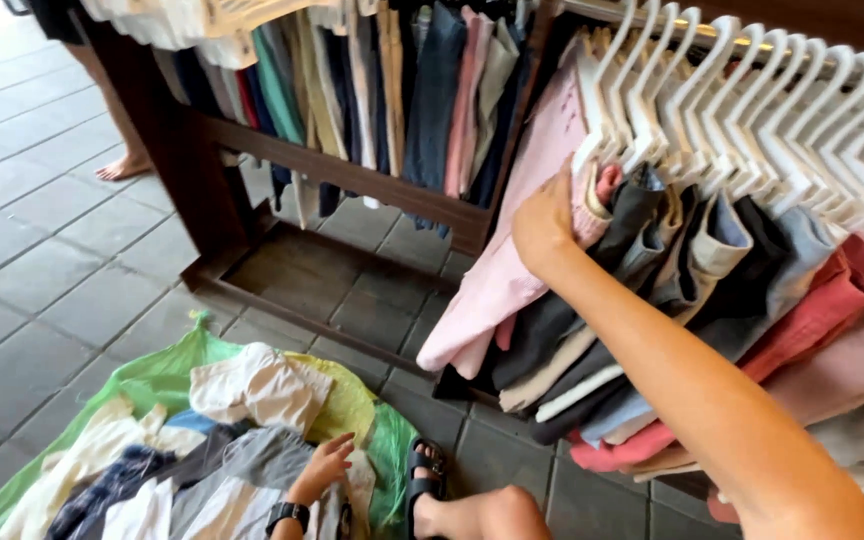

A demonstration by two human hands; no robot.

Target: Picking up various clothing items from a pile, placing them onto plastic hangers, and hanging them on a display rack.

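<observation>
Head view: right hand (544, 222) grips pink trousers (512, 250) on the rack (752, 45), fingertips hidden in cloth. Left hand (324, 465), fingers loosely spread, rests on grey garment (252, 465) atop green bag (162, 380).

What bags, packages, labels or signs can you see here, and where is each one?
Green plastic bag: spread open on the tiled floor at lower left, thin and crinkled, bright green with a yellowish patch, folded clothes heaped on it; the left hand rests on the pile.
No labels, signs or screens show; the right hand touches only hanging trousers.
</observation>
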